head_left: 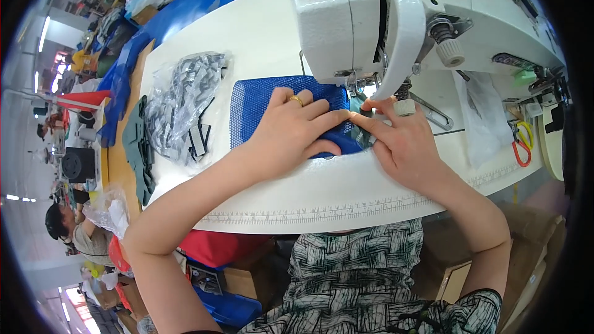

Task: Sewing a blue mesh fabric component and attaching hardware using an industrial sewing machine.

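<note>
A piece of blue mesh fabric [250, 102] lies on the white sewing table, its right edge under the needle area of a white sewing machine [328, 31]. My left hand [297, 124], with a ring on one finger, rests on the mesh, fingers spread and thumb apart. My right hand [405, 139] is closed at the fabric's right edge, by a dark grey-green strip [361, 136]. The two index fingertips meet just in front of the presser foot [359, 85]. What lies beneath the right fingers is partly hidden.
A clear bag of grey and black strips [189, 105] lies left, beside grey-green fabric pieces [137, 151]. Scissors with red and yellow handles [523, 142] and a clear plastic bag [479, 117] lie right. A ruler scale [309, 213] follows the table's front edge. Another person [77, 232] sits far left.
</note>
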A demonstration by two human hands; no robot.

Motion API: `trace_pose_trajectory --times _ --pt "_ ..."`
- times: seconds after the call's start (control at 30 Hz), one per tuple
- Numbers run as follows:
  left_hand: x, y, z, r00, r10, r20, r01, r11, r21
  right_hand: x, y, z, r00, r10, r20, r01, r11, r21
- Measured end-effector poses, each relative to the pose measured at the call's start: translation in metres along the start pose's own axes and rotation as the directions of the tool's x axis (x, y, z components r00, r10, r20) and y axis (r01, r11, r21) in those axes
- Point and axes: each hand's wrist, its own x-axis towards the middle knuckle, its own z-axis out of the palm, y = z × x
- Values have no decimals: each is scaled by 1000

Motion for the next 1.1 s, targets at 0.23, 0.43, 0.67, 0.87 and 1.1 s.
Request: trace_pose_trajectory --times 0.23,0.43,0.67,0.87,1.1 --pt "1 -9 1 967 206 -152 -218 974 -68 -3 0 2 999 13 -29 -13 1000 -26" --pt "5 -5 20 980 12 -197 -56 974 -218 -4 4 -1 998 -43 -36 47 994 103" --pt "2 8 38 959 -75 -274 26 984 -179 -11 15 -2 985 -171 31 159 960 232" --pt "4 16 40 961 -98 -259 55 984 -170 -12 15 2 998 52 -21 -37 894 447" --pt "0 14 43 951 -110 -290 39 970 -240 5 -1 -16 971 175 163 -230 872 433"
